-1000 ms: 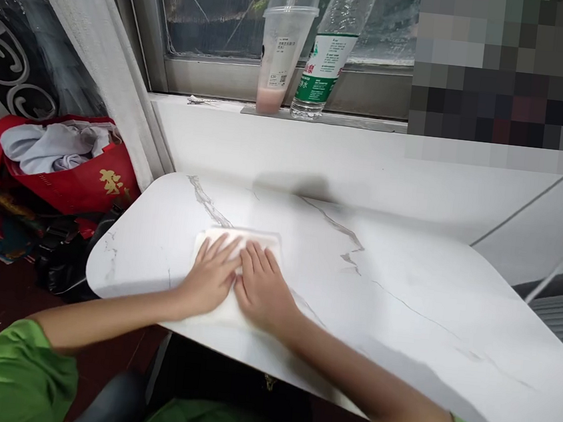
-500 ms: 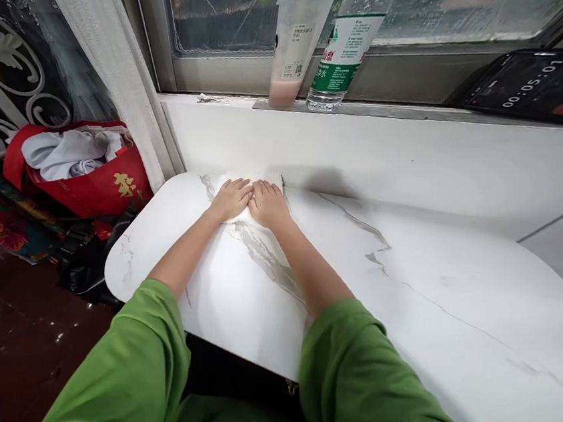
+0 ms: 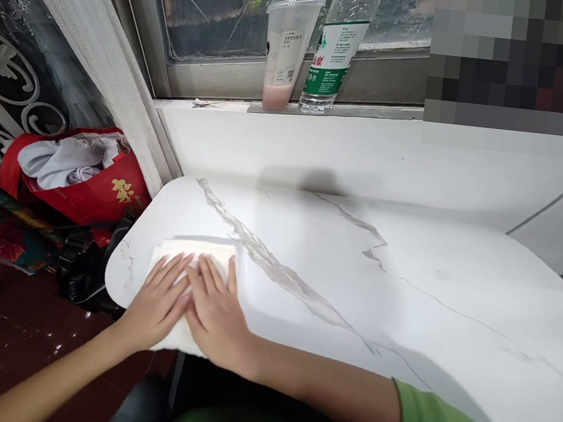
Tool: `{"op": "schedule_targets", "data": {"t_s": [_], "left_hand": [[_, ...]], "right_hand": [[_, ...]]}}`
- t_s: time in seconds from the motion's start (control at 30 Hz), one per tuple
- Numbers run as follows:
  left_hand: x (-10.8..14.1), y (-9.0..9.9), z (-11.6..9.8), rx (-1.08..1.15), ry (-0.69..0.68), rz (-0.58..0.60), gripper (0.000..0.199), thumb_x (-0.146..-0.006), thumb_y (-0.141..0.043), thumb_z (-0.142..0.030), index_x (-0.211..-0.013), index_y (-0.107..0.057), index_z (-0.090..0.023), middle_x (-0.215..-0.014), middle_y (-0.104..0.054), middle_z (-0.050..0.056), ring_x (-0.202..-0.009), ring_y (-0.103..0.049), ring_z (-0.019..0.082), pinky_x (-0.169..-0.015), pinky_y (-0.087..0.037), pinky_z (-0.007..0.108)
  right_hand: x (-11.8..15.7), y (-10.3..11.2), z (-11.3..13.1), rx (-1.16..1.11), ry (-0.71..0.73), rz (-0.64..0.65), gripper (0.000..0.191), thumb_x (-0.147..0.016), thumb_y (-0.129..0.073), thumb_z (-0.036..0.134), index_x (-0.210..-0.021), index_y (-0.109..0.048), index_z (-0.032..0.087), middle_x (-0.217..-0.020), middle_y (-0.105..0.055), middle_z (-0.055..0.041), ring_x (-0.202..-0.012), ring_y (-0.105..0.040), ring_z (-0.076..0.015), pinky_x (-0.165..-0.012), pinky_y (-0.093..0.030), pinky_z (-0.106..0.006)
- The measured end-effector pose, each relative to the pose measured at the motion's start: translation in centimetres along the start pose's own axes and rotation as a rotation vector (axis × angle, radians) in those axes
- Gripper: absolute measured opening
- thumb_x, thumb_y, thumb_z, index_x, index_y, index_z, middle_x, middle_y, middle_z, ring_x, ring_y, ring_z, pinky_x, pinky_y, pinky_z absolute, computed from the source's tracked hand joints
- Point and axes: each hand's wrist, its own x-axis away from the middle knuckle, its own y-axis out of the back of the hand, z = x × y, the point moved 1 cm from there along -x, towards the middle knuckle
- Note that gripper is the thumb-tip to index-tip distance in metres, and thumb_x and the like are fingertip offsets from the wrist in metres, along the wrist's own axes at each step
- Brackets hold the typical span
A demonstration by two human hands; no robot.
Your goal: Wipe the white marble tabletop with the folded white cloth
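Observation:
A folded white cloth (image 3: 197,249) lies on the white marbled table (image 3: 308,247), near its left front edge. My left hand (image 3: 157,302) rests flat on the left part of the cloth, fingers stretched out. On the cloth's right part lies my right hand (image 3: 218,312), palm down with its fingers apart. The two hands touch each other near the thumbs. Part of the cloth hangs past the table's front edge.
A plastic cup with pink drink (image 3: 283,63) and a water bottle (image 3: 334,62) stand on the windowsill. Left of the table are a red bag (image 3: 92,194) holding pale cloth and a black bag (image 3: 87,271). The upper right corner is pixelated.
Both hands and the cloth have come from the table's back edge by the wall towards the front left edge. The fingers are still spread on the cloth.

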Motion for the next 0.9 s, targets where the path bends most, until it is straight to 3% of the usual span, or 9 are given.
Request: {"op": "schedule_targets", "data": {"t_s": [0.1,0.23,0.37,0.47,0.57,0.67,0.77,0.9], "left_hand": [[2.2,1.4,2.2,-0.033,0.059,0.066,0.049,-0.099,-0.028,-0.027,-0.148,-0.022,-0.025,-0.153,-0.027,0.006,-0.141,-0.025,0.021,-0.115,-0.019,0.049],[1.2,1.6,7.6,-0.064,0.144,0.128,0.048,-0.099,-0.023,-0.031,-0.146,-0.028,-0.022,-0.151,-0.030,0.008,-0.140,-0.025,0.021,-0.115,-0.016,0.051],[-4.4,0.4,12.7,-0.071,0.178,0.152,0.047,-0.098,-0.022,-0.029,-0.141,-0.036,-0.018,-0.150,-0.034,0.008,-0.139,-0.026,0.019,-0.115,-0.016,0.044],[-10.3,-0.8,13.9,-0.090,0.198,0.118,0.044,-0.100,-0.023,-0.027,-0.140,-0.036,-0.015,-0.149,-0.035,0.008,-0.138,-0.028,0.020,-0.114,-0.018,0.044],[-15.7,-2.1,12.8,-0.109,0.227,0.097,0.043,-0.102,-0.019,-0.026,-0.139,-0.035,-0.011,-0.148,-0.036,0.010,-0.137,-0.029,0.022,-0.113,-0.018,0.048],[-18.9,-3.4,10.3,-0.120,0.217,0.078,0.043,-0.102,-0.020,-0.026,-0.140,-0.034,-0.013,-0.149,-0.034,0.010,-0.138,-0.027,0.022,-0.113,-0.018,0.049],[-19.5,-4.5,7.3,-0.120,0.203,0.078,0.041,-0.100,-0.027,-0.026,-0.139,-0.038,-0.016,-0.150,-0.033,0.009,-0.139,-0.027,0.024,-0.113,-0.018,0.050],[-17.1,-5.1,2.1,-0.111,0.201,0.048,0.042,-0.098,-0.031,-0.026,-0.137,-0.042,-0.016,-0.149,-0.033,0.012,-0.138,-0.028,0.029,-0.111,-0.019,0.056]], "right_hand": [[-1.7,-1.2,2.1,-0.116,0.044,0.034,0.055,-0.094,-0.033,0.029,-0.144,-0.030,0.008,-0.150,-0.030,-0.0187,-0.142,-0.017,-0.0286,-0.114,-0.005,-0.059],[-6.5,-3.5,2.4,-0.115,0.026,0.030,0.061,-0.090,-0.040,0.032,-0.143,-0.030,0.003,-0.146,-0.034,-0.0238,-0.139,-0.024,-0.0317,-0.115,-0.010,-0.054],[-12.4,-4.7,-0.7,0.049,-0.012,-0.026,0.062,-0.091,-0.039,0.033,-0.142,-0.031,0.000,-0.144,-0.037,-0.0268,-0.136,-0.030,-0.0346,-0.112,-0.014,-0.055],[-15.8,-4.2,-5.0,0.196,-0.071,-0.034,0.061,-0.091,-0.038,0.031,-0.142,-0.029,-0.002,-0.143,-0.037,-0.0276,-0.134,-0.031,-0.0359,-0.110,-0.017,-0.055],[-17.3,-2.8,-9.6,0.282,-0.119,-0.019,0.059,-0.092,-0.036,0.027,-0.143,-0.028,-0.001,-0.143,-0.038,-0.0260,-0.135,-0.031,-0.0347,-0.110,-0.018,-0.052],[-16.2,-1.3,-13.2,0.314,-0.134,-0.053,0.056,-0.092,-0.033,0.024,-0.143,-0.030,0.001,-0.143,-0.041,-0.0221,-0.135,-0.033,-0.0309,-0.111,-0.019,-0.048],[-13.2,0.1,-14.9,0.331,-0.115,-0.079,0.055,-0.091,-0.032,0.023,-0.142,-0.034,0.003,-0.143,-0.042,-0.0197,-0.134,-0.034,-0.0283,-0.111,-0.021,-0.046],[-7.5,1.7,-14.5,0.349,-0.062,-0.070,0.056,-0.089,-0.034,0.024,-0.140,-0.037,0.003,-0.144,-0.041,-0.0190,-0.135,-0.034,-0.0269,-0.112,-0.022,-0.045]]}}
